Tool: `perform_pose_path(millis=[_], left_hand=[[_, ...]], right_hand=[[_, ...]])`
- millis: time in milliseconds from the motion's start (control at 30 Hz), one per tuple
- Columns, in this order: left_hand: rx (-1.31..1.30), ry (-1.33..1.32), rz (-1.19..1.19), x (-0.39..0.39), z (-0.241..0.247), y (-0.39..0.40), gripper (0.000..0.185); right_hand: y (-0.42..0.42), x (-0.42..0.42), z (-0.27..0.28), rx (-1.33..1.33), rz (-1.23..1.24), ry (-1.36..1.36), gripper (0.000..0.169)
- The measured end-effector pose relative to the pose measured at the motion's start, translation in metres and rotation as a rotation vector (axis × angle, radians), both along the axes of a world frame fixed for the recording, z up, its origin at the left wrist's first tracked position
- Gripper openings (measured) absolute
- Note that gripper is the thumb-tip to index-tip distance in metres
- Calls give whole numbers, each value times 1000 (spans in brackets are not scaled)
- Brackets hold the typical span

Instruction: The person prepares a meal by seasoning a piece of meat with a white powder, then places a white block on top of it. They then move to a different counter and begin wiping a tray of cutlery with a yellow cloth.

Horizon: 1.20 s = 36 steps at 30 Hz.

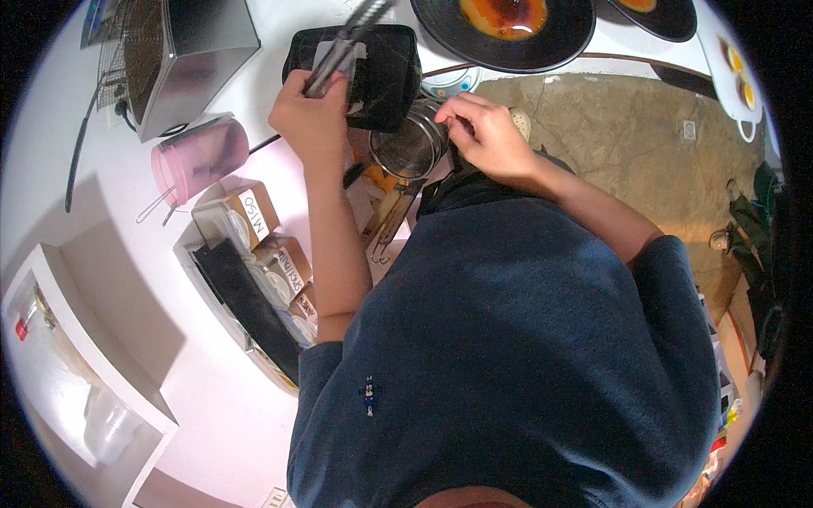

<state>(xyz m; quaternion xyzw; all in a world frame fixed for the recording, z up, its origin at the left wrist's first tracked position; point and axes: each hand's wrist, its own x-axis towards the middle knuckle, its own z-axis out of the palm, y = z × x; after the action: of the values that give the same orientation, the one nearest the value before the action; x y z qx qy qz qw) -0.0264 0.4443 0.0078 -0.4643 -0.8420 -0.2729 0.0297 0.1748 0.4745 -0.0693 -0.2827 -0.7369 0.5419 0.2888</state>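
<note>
My left hand [311, 117] grips metal tongs [349, 47], which point away from me over a black rectangular tray [387, 79] with a pale patch in it. My right hand [492, 136] has curled fingers close to the rim of a round metal mesh strainer [406, 146]; whether it holds the rim or a handle cannot be told. Part of a white scale-like device [454, 81] with coloured buttons shows between the tray and that hand. Ahead on the white counter stands a black bowl [438, 28] with brown, orange-edged liquid [505, 16] in it.
A second black bowl [673, 25] and a white board with halved boiled eggs [749, 95] are at right. To the left are a stainless steel appliance [203, 57], a pink container with utensils [203, 159] and labelled boxes [251, 216]. Another person's legs [749, 228] show at far right.
</note>
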Motion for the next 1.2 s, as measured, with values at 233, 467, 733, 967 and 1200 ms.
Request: perform_pose_path(millis=[233, 467, 733, 967, 1200], left_hand=[[65, -232, 21, -15, -6, 0, 22], [-22, -222, 55, -11, -4, -2, 26], [32, -586, 112, -26, 21, -18, 39], [294, -896, 186, -36, 41, -70, 40], [316, -656, 474, 0, 91, -167, 37]], right_hand=[[0, 1, -5, -5, -36, -17, 12], [-1, -4, -9, -250, -10, -4, 10], [3, -21, -24, -1136, 55, 227, 46], [1, -55, -30, -1301, 72, 473, 46], [13, -65, -29, -1045, 107, 387, 55]])
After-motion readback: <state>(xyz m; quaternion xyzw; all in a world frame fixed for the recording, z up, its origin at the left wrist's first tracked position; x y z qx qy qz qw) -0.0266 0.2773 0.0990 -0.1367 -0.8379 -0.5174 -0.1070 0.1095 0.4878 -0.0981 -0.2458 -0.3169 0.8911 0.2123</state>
